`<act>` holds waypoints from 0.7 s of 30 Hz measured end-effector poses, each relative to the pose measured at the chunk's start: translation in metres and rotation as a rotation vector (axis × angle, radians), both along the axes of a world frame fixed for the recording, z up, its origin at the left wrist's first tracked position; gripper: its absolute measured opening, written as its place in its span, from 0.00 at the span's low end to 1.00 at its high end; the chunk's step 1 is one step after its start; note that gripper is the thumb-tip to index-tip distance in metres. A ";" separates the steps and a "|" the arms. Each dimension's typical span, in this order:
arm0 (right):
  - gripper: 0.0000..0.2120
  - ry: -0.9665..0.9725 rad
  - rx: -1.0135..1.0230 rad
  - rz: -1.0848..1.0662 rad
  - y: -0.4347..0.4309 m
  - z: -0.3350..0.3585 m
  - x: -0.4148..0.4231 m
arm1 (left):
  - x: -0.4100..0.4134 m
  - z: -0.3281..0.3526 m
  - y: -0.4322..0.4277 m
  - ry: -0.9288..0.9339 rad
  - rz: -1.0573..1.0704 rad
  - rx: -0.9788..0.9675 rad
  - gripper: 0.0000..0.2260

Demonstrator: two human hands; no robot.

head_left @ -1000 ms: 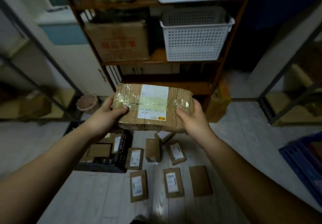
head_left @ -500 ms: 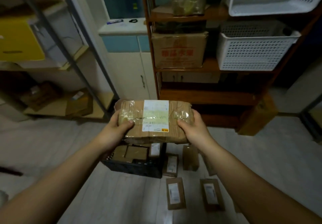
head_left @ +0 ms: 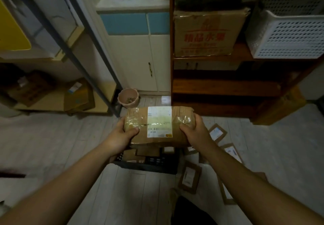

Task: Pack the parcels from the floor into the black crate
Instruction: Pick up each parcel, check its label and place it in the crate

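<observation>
A big brown parcel (head_left: 158, 125) wrapped in tape, with a white label on top, hangs in the air above the black crate (head_left: 150, 165). My left hand (head_left: 122, 135) grips its left end and my right hand (head_left: 196, 130) grips its right end, thumbs on top. The crate stands on the floor just below, mostly hidden by the parcel, and brown parcels lie inside it. Several small flat parcels (head_left: 190, 176) with white labels lie on the floor to the right of the crate.
A wooden shelf unit (head_left: 219, 84) holding a printed carton (head_left: 208, 32) and a white perforated basket (head_left: 287, 33) stands ahead on the right. A metal rack (head_left: 70, 53) rises at left, a pink pot (head_left: 128, 97) beside its leg. White cupboard doors are behind.
The view has swung left and dipped. The big parcel, still held at both ends, has come from right of the crate to above it, and it hides more of the crate.
</observation>
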State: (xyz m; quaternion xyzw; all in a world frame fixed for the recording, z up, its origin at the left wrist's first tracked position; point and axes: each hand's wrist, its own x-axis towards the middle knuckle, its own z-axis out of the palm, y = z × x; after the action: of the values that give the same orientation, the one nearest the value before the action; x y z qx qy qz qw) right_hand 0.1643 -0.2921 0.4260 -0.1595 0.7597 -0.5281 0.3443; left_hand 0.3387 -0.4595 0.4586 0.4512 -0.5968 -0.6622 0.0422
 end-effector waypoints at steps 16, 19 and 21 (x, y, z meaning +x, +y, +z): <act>0.26 -0.064 0.262 -0.126 -0.125 -0.160 0.022 | -0.018 -0.209 -0.161 -0.164 -0.276 -0.029 0.28; 0.26 0.010 0.358 -0.045 -0.137 -0.246 0.027 | -0.015 -0.307 -0.172 -0.219 -0.306 -0.110 0.27; 0.27 0.055 0.424 0.027 -0.139 -0.307 0.027 | -0.010 -0.372 -0.176 -0.261 -0.346 -0.166 0.30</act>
State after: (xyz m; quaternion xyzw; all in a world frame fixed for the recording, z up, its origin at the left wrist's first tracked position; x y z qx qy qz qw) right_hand 0.1912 -0.4311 0.1190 -0.1081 0.8606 -0.3471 0.3566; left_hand 0.3291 -0.6359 0.0871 0.4190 -0.7180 -0.5443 -0.1124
